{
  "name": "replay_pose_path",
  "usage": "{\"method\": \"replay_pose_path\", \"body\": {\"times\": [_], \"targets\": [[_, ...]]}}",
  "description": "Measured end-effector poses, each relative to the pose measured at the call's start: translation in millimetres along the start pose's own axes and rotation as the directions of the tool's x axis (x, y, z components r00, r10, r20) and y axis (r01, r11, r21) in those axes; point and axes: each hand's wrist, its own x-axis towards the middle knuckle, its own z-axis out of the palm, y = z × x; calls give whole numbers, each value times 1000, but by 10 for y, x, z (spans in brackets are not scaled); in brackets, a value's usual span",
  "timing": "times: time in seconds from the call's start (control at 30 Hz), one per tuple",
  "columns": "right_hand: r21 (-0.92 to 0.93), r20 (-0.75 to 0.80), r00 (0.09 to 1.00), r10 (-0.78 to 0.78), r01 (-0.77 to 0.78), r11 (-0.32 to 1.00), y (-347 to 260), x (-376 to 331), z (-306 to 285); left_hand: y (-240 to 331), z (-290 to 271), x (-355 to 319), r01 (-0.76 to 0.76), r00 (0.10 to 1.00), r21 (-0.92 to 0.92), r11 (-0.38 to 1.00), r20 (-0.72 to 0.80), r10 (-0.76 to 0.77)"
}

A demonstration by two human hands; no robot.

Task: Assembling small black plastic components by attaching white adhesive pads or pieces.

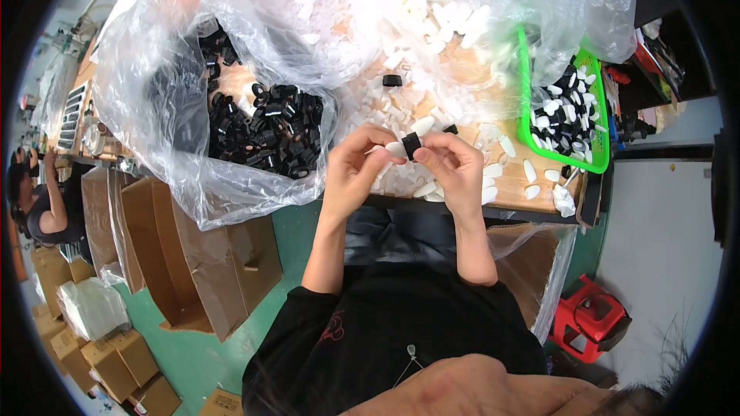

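Observation:
Over the table's near edge, my left hand (356, 163) pinches a white rounded plastic piece (396, 149) between thumb and fingers. Facing it, my right hand (456, 168) grips a small black cap (412, 145). The two parts touch end to end; whether one sits inside the other I cannot tell. Just beyond my fingers lies another white oval piece (422, 125), with a dark piece (451, 130) beside it. A lone black cap (391, 80) rests farther back among loose white pieces (395, 117).
At left, a clear plastic bag (154, 108) holds many black caps (270, 127). A green basket (526, 100) at right contains black-and-white pieces (569, 115). Cardboard boxes (220, 262) stand below left, a red stool (590, 316) below right. Another person (54, 208) is at far left.

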Motion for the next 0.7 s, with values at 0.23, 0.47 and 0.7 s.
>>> {"method": "replay_pose_path", "body": {"times": [0.23, 0.47, 0.7], "targets": [[102, -104, 994, -17, 27, 994, 20, -13, 54, -97, 141, -88, -117, 990, 18, 993, -75, 118], [82, -91, 996, 20, -13, 997, 63, -15, 43, -181, 146, -120, -136, 976, -119, 984, -188, 112], [85, -47, 999, 17, -13, 996, 82, -25, 14, -96, 146, -42, 12, 998, 88, 996, -62, -7]]}}
